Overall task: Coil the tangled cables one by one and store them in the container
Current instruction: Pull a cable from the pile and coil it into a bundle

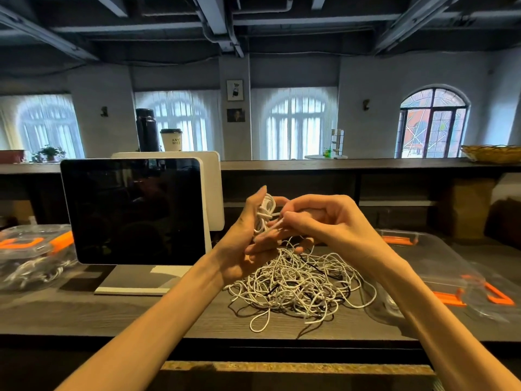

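Cable (265,213), light and limp, sits half-coiled in the gripping left hand (248,244) while the right hand (315,218) pinches its free end, the best hold for winding.

The left-hand container (33,249) is cut off by the picture's edge, and its clear walls blur the cables inside. The right forearm (417,292) hides part of the right-hand container (439,258). The left hand (248,238) covers much of the coil (266,213). Black cable (310,266) is mostly buried under the white tangle (298,283). The cup (171,139) lettering is too small to read fully.
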`<state>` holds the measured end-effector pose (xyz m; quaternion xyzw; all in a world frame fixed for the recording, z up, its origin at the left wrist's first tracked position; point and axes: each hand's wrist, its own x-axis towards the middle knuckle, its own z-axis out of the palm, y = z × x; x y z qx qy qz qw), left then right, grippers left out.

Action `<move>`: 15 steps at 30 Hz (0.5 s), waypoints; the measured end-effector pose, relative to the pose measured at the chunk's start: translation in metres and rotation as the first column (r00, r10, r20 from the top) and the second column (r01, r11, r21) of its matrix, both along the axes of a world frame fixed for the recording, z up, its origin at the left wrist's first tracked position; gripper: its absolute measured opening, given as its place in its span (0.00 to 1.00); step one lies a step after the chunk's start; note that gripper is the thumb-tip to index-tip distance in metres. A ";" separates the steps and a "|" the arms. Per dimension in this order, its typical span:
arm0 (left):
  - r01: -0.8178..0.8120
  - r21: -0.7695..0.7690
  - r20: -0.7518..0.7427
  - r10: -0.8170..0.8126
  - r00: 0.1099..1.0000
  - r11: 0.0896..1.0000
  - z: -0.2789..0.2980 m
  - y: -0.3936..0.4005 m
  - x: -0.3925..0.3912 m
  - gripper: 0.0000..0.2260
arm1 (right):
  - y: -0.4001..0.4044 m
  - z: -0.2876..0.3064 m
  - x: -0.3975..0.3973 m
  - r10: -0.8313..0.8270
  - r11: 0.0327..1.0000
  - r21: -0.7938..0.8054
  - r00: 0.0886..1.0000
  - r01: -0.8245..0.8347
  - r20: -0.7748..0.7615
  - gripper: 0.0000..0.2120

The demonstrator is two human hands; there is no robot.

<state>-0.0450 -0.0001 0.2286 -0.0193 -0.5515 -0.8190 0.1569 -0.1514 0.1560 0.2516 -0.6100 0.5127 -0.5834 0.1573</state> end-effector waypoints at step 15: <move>0.055 0.170 -0.091 -0.040 0.995 0.984 0.003 -0.002 0.011 0.22 | -0.015 -0.009 0.006 -0.242 0.968 -0.104 0.962 0.230 -0.129 0.08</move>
